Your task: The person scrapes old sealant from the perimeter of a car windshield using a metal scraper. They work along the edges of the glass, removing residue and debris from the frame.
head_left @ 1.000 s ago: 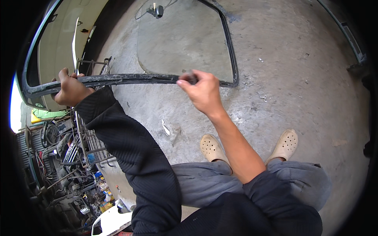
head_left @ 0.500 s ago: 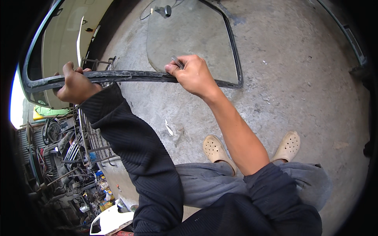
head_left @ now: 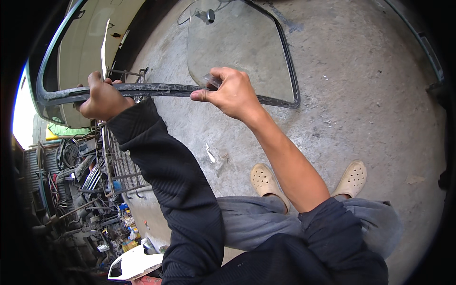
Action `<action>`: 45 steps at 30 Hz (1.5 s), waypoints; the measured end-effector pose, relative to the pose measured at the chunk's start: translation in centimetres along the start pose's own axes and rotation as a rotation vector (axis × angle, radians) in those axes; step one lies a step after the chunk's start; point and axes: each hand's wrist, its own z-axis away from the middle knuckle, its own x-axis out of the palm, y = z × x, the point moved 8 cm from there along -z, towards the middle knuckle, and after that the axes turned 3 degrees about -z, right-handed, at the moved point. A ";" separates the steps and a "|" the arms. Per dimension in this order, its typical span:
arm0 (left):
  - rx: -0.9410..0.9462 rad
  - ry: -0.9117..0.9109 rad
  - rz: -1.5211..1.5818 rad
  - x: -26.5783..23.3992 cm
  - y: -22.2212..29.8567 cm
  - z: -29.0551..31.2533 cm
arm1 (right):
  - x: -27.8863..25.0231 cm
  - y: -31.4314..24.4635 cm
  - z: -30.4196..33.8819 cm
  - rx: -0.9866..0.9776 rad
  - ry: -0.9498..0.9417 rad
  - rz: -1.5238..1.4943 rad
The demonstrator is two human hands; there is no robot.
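A long, worn black rubber window seal (head_left: 161,89) runs across in front of me, with pale residue along it. My left hand (head_left: 105,99) is closed around its left part, near where it bends up at the corner. Farther right, my right hand (head_left: 232,92) is at the seal, thumb pressed along it. Between its curled fingers is a small translucent grey piece (head_left: 212,81) whose kind I cannot make out. Beyond that hand is a large glass pane (head_left: 242,47), with black edging along its right side and a small dark round fitting (head_left: 207,16) near its far end.
A pale vehicle body panel (head_left: 90,42) rises at the far left. Below it are a metal rack (head_left: 124,166) and a heap of car parts (head_left: 78,190). A white panel (head_left: 135,263) lies at the lower left. My beige clogs (head_left: 266,180) stand on concrete floor (head_left: 361,109) with scattered scraps.
The whole scene has shifted slightly right in view. My right thumb has moved off the small grey piece and stretched left along the seal. My left hand keeps its grip.
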 end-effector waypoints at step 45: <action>-0.819 -0.108 0.506 -16.9 -23.5 -3.2 | -6.8 27.2 16.8 0.841 0.640 -1.196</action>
